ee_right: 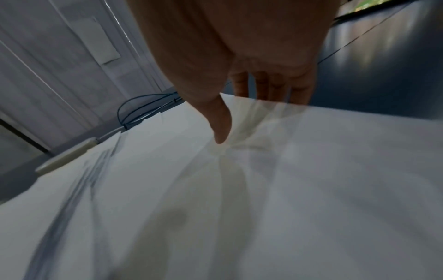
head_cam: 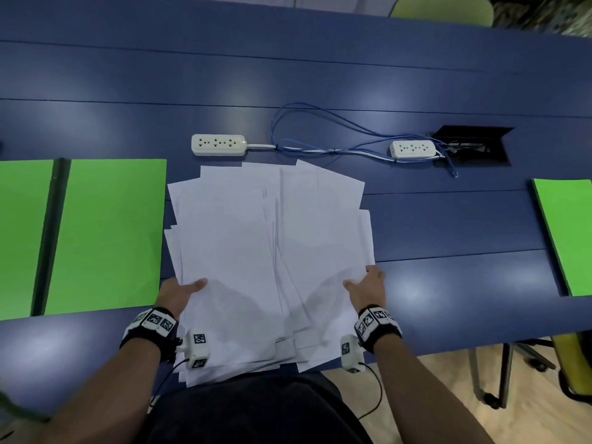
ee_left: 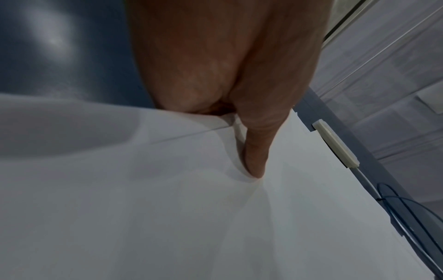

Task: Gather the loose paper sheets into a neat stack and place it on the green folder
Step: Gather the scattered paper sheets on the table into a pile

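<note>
Sheets (head_cam: 269, 251) are lying fanned at centre frame, near edges overhanging the table (head_cam: 448, 225). Left hand (head_cam: 179, 293) is pinching the lower-left edge, thumb on top, fingers underneath. Right hand (head_cam: 368, 286) is gripping the lower-right edge likewise, fingers under the paper. Folder (head_cam: 105, 232) is waiting at left, just beside the pile. Judgement: squeezing both sides inward evenly, then tapping edges square, should be preventing slippage before the lift.

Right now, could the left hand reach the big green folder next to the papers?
Probably yes. The left hand grips the paper sheets at their left edge, close beside the green folder, with only bare table between them.
</note>
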A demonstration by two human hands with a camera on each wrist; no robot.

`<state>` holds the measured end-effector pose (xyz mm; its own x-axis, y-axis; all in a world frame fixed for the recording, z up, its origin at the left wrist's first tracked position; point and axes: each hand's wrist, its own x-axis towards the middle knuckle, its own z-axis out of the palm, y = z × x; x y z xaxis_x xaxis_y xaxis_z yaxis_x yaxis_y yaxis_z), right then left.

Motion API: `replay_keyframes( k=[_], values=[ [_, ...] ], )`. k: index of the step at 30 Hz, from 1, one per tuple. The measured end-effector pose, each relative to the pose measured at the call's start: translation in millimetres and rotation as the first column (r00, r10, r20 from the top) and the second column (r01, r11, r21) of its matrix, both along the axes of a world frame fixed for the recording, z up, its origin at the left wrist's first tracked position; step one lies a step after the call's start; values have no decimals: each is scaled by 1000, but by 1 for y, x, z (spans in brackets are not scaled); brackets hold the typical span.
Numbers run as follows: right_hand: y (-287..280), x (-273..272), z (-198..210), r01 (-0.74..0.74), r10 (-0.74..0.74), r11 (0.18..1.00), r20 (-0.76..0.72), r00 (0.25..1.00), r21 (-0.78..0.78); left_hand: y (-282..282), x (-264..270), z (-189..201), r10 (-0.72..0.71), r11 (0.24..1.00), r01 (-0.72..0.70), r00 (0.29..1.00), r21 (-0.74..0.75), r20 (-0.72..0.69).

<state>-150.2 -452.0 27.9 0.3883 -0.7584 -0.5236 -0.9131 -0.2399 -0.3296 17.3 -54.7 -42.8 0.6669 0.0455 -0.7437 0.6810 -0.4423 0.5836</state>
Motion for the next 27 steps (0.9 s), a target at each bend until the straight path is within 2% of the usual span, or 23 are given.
replay_keyframes(
  k=[3, 7, 13, 17, 20, 22, 25, 27],
  values=[
    [11, 8, 4, 92, -92, 992, -2, 996, 89, -3, 0, 8, -2, 1000, 2, 1000, -2, 11],
    [3, 15, -2, 64, -52, 987, -88, 995, 146, -3, -1, 10, -1, 1000, 1, 1000, -15, 22],
    [-40, 10, 6, 172, -177, 983, -73, 982, -67, -7, -3, 23, -13, 1000, 13, 1000, -20, 7],
    [-46, 10, 10, 191, -188, 980, -56, 981, 48, 3, -1, -3, 6, 999, -6, 1000, -32, 23],
    [-42, 9, 16, 210, -216, 972, 49, 975, 101, -9, -2, 27, 27, 998, -27, 1000, -59, 8],
    [-40, 9, 20, 173, -180, 977, 44, 983, 128, -13, -4, 34, 20, 998, -19, 1000, -57, 10],
    [-52, 7, 28, 94, -94, 995, -18, 995, 42, -15, -4, 34, 22, 998, -20, 999, -65, 34],
    [-70, 5, 39, 101, -99, 994, 48, 994, -48, -15, -4, 32, 22, 999, -20, 999, -50, 43]
  ],
)
